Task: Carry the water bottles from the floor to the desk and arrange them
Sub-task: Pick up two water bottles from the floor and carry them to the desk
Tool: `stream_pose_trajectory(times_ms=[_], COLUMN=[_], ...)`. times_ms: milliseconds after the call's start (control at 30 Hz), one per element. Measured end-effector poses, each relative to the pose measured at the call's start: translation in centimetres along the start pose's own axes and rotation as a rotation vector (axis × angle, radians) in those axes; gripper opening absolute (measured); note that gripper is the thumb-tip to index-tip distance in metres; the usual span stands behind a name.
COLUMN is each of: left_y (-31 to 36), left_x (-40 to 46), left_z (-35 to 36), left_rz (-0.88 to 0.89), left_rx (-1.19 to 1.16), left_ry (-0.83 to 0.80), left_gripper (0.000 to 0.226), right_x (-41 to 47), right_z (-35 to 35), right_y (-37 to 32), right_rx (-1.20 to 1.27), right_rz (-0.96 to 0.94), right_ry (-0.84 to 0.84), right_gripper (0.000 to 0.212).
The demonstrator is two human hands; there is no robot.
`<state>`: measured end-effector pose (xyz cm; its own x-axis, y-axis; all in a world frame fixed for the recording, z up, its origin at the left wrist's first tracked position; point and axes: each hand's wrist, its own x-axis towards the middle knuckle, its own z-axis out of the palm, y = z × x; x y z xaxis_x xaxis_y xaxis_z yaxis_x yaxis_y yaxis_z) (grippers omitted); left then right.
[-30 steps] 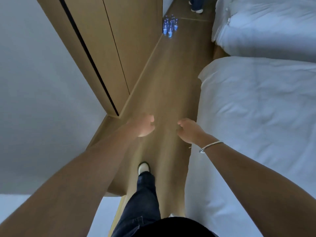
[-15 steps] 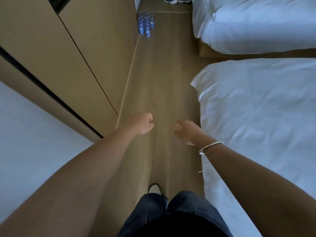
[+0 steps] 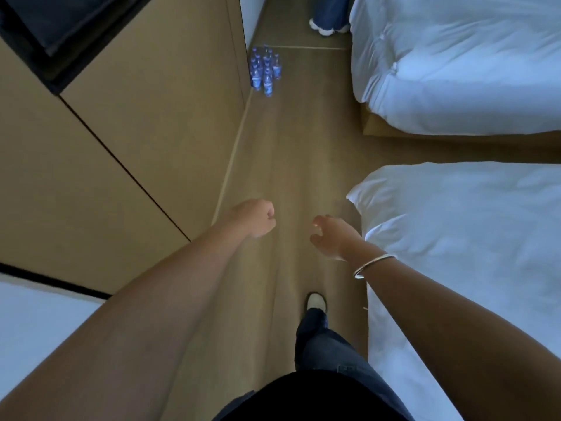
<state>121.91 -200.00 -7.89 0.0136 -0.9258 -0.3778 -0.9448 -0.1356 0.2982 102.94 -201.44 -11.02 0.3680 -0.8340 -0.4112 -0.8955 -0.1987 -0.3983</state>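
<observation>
Ideally, with the left hand (image 3: 258,218) curled empty and the right hand (image 3: 331,237) loosely open, walk on to the water bottles (image 3: 264,69) clustered far ahead by the left wall, then crouch close before gripping.

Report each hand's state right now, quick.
Left hand: fingers curled into a fist, holding nothing.
Right hand: fingers spread and loosely bent, holding nothing.
Water bottles stand untouched on the floor ahead.
</observation>
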Motion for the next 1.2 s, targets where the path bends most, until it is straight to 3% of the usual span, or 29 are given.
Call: stream_pose_trajectory(times_ms=[467,1200], left_y=[2.9,-8.6], left_x=[24.0,63.1], left_z=[-9.7,-27.8], left_rz=[-0.039,-0.059], left_rx=[-0.038,-0.162], left_ry=[0.035,-0.001], left_gripper=[0.019,0.025], right_x=[22.6,61.3], right_z=[-13.7,-30.3], right_y=[4.4,-2.8], right_rx=[-0.029,0.038], right_rz=[-0.026,0.049], right_ry=[-0.058,-0.040], right_gripper=[0.044,0.043])
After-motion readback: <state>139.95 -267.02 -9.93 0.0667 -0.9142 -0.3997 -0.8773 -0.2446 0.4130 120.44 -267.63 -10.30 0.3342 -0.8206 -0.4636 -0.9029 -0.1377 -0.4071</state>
